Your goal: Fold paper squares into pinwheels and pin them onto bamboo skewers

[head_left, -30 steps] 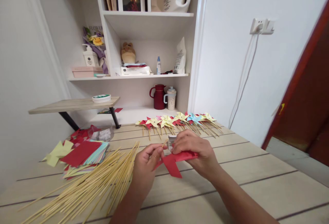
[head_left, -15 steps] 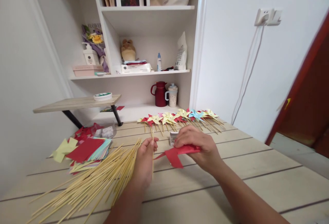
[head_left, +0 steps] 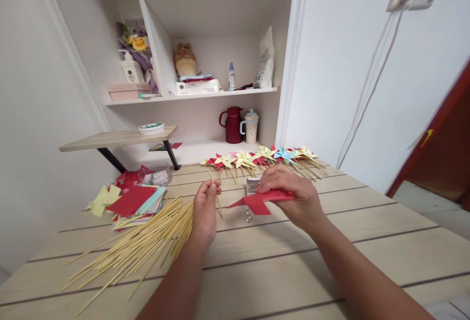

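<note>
My left hand (head_left: 205,207) is closed on one thin wooden stick (head_left: 218,201), which tilts slightly between thumb and fingers. To its right, my right hand (head_left: 288,192) grips a red paper pinwheel (head_left: 259,206) from above; its fingers hide part of the paper. Just behind the red paper stands a small open box (head_left: 252,185). Several small silvery pin heads or beads (head_left: 248,215) show on the table below the paper's edge. A loose heap of wooden sticks (head_left: 147,241) lies left of my left hand. Stick and pinwheel are apart.
Finished pinwheels (head_left: 246,159) on sticks lie in a row at the table's back. Stacked coloured paper squares (head_left: 134,200) and a clear container (head_left: 158,178) sit at left. A small raised shelf (head_left: 117,138) stands behind them, before a white shelving unit (head_left: 216,95).
The stick in my left hand has gone from upright to tilted. My view has shifted lower, and the small beads below the red paper have come into sight.
</note>
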Motion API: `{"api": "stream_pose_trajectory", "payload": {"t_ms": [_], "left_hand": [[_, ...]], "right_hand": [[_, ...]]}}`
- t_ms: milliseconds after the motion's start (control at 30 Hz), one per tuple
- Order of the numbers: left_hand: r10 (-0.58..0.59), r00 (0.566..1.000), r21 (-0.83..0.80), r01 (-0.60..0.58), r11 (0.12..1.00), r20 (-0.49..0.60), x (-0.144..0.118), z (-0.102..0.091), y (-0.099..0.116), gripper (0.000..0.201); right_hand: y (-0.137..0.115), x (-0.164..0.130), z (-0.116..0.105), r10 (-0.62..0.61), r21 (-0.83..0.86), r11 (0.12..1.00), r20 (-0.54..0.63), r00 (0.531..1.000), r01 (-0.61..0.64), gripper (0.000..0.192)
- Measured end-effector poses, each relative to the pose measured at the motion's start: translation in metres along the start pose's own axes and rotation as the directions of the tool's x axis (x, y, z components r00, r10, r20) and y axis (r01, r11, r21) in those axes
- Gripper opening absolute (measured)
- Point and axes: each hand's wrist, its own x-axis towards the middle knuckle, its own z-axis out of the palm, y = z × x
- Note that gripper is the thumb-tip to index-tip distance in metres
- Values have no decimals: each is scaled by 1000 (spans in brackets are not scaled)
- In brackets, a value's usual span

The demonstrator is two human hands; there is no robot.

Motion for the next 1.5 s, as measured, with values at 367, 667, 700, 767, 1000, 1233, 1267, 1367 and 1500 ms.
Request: {"api": "stream_pose_trajectory", "payload": {"t_ms": [367,667,700,767,1000,1233,1267,1367,1500], "left_hand": [[-137,975,155,110,982,177,-13,2,-4,26],[-99,978,69,88,994,182,-15,7,-2,25],[-69,983,62,59,996,171,-15,7,-2,24],[-46,984,74,34,997,171,-15,7,-5,23],[-135,972,140,109,984,191,-18,10,-6,30],[170,977,320,-204,925,132,-24,8,10,22],[234,960,346,-274,897,154,-26,8,10,19],[413,888,425,-459,780,201,-29,8,11,16],[586,774,499,-616,609,240,-33,9,17,18]], "right_hand": [[2,-2,2,-2,3,1000,41,999,2,11],[4,-3,3,-7,17,1000,66,998,6,10],[4,-3,3,-4,17,1000,70,998,3,10],[4,-3,3,-5,20,1000,75,997,3,10],[2,0,7,-36,49,998,96,995,31,9],[0,2,7,-67,55,996,13,998,66,11],[0,2,6,-71,52,996,-1,997,71,13],[0,2,5,-77,45,996,-23,997,78,17],[-1,2,3,-89,48,995,-33,996,90,21]]}}
